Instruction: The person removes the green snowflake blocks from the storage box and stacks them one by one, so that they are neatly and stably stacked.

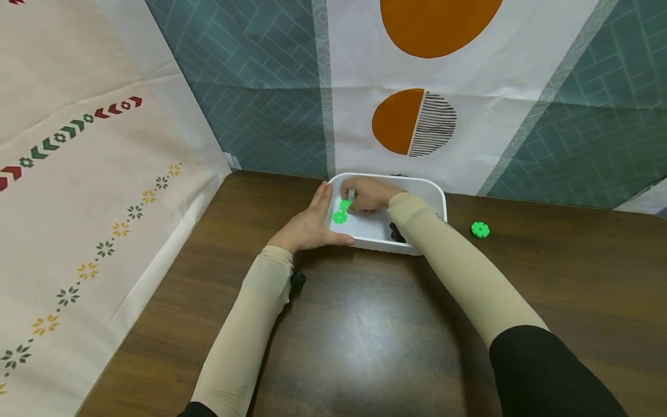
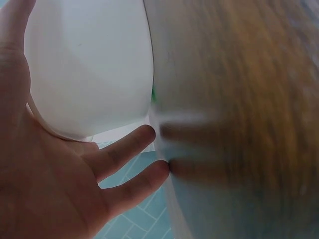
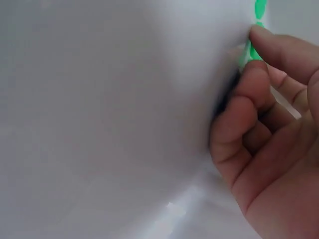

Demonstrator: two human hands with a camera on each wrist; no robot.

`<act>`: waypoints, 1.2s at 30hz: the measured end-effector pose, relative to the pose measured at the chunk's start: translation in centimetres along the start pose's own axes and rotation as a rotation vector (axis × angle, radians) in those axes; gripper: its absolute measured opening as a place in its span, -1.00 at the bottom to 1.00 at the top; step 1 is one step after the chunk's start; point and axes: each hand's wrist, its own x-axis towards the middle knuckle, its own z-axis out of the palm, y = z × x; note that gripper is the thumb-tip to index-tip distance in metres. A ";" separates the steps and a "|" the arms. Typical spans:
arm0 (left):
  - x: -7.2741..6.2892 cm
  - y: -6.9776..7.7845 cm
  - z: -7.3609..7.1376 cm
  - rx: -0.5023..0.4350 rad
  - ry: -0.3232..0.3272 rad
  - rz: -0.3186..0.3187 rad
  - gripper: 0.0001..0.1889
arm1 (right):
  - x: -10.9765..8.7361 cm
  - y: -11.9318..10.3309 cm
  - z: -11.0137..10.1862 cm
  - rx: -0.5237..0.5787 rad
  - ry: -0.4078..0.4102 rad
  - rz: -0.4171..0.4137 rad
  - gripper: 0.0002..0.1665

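Observation:
A white tray with rounded corners stands on the table against the back wall. My left hand rests at its left end, the fingers straight along the outside and the thumb at the near rim. In the left wrist view two spread fingers reach down to the tabletop beside the tray. Inside the tray my right hand pinches a green flower-shaped disc between thumb and index finger, low at the floor. Another green disc lies just nearer, touching or almost touching it. In the right wrist view the pinched disc is partly hidden.
A further green disc, perhaps a small stack, sits on the brown table right of the tray. Patterned cloth hangs behind, and pale printed cloth borders the left side.

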 end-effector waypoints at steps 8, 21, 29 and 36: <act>0.0 0.2 0.1 0.011 0.004 -0.007 0.43 | -1.5 -0.5 -1.0 0.091 -0.025 0.060 -0.92; -0.2 0.3 0.1 -0.008 0.014 -0.020 0.45 | -7.1 -2.6 -6.1 0.400 0.120 -0.053 -0.87; -0.1 0.3 0.1 -0.022 0.023 -0.024 0.47 | -12.5 -2.2 -7.0 0.525 0.290 -0.129 -0.88; 0.0 0.3 0.2 0.011 0.026 -0.014 0.47 | -16.8 -1.1 -6.1 0.613 0.387 -0.205 -0.76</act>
